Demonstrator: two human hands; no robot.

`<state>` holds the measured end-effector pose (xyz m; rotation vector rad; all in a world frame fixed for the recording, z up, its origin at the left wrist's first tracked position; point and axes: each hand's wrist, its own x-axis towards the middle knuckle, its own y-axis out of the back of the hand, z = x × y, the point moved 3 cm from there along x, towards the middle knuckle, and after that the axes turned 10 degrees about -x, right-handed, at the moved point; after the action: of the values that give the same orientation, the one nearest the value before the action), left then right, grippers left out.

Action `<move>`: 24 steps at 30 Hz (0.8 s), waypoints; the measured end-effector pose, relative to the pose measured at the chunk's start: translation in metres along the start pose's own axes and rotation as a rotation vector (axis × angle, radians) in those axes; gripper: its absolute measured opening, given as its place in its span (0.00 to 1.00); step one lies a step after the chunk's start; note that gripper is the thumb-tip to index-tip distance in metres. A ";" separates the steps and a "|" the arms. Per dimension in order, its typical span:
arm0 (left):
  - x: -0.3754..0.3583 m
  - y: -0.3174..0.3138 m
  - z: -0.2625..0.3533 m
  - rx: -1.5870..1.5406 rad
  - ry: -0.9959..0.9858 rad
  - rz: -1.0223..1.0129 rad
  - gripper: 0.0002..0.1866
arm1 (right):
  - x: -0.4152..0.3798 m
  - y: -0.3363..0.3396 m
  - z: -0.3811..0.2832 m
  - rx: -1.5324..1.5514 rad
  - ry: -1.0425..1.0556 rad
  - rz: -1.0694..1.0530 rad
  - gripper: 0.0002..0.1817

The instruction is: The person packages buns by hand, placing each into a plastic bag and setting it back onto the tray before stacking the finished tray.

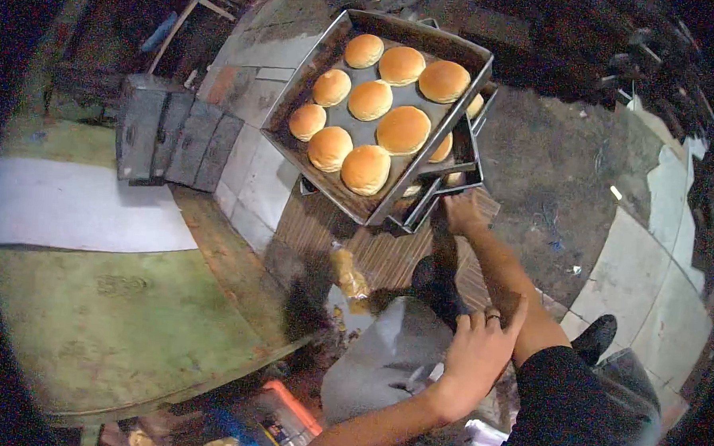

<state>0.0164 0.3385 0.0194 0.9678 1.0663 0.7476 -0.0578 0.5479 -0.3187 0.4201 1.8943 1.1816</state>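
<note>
Round golden buns (369, 100) stand apart on a dark metal tray (312, 66), tilted in view. More trays (477, 168) with buns are stacked beneath it, turned at other angles. My right hand (463, 212) is at the near lower corner of the stack, beside a lower tray's edge; its fingertips are partly hidden, so its grip is unclear. My left hand (483, 348), with a ring on one finger, lies against my right forearm, holding nothing, its fingers a little bent and apart.
At left, a green table (129, 325) bears a white sheet (87, 207). Dark metal boxes or tins (178, 134) stand behind it. A bag of yellowish food (350, 278) lies below the trays. A dark shoe (594, 339) is on the tiled floor at right.
</note>
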 end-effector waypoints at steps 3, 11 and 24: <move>0.012 -0.003 0.017 -0.020 -0.100 -0.027 0.38 | 0.061 -0.103 0.049 -0.199 0.139 0.704 0.16; -0.009 0.011 0.010 -0.287 -0.238 -0.056 0.42 | -0.027 0.008 0.089 -0.166 -0.203 0.214 0.15; -0.052 -0.029 0.008 -0.483 -0.248 -0.759 0.24 | -0.326 -0.096 0.213 -0.010 -0.523 -0.108 0.15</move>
<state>0.0091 0.2794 0.0136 0.1898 0.8787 0.2190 0.3177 0.4094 -0.2872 0.5529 1.4377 0.9007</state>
